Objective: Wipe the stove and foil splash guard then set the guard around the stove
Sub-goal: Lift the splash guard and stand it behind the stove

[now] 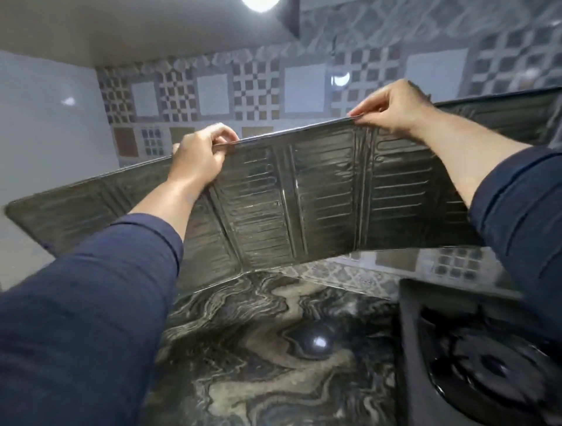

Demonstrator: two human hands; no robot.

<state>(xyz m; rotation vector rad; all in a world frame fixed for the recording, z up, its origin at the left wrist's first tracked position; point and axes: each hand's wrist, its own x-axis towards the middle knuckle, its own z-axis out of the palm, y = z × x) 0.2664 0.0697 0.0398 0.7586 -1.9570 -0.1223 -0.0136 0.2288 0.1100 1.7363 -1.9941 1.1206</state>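
Note:
The foil splash guard (304, 194) is a wide, ribbed, grey metallic sheet with fold lines. It is held up off the counter, spread across the view and tilted, its right end higher. My left hand (200, 152) pinches its top edge left of centre. My right hand (392, 106) pinches the top edge further right. The black stove (474, 358) sits at the lower right, with a burner and pan support showing. The guard's lower edge hangs above the counter, behind and left of the stove. No cloth is in view.
A dark marbled countertop (273, 349) lies below the guard, left of the stove. A patterned tile wall (258, 91) stands behind, and a plain white wall (45, 121) at the left. A bright lamp (260, 3) shines overhead.

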